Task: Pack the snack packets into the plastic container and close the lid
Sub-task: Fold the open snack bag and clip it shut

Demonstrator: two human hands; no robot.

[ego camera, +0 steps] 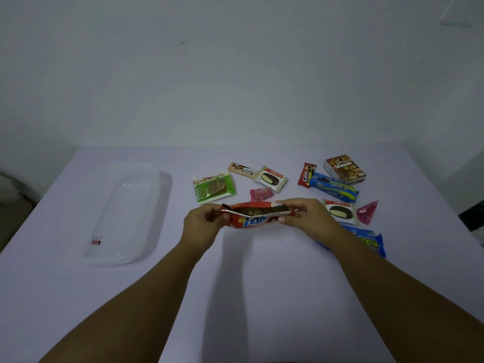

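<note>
Snack bag point(255, 214), red and open at the top, is held above the table point(235, 284) at centre: the left hand point(203, 222) pinches its 9 o'clock end, the right hand point(303, 216) its 3 o'clock end. Other packets point(332, 191) lie toward 1 o'clock; the clear container point(131, 213) sits at 9 o'clock.

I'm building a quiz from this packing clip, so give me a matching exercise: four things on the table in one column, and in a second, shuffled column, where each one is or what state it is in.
Things:
1. red packet
2. binder clip
3. brown box
4. green packet

Places or states:
A. far right of the table, behind the blue packet
B. held open at its top between both hands
C. by the near end of the clear plastic container
D. lying flat, left of the nearer Choco Pie pack's far twin

Pairs: 1-B, 2-C, 3-A, 4-D
</note>
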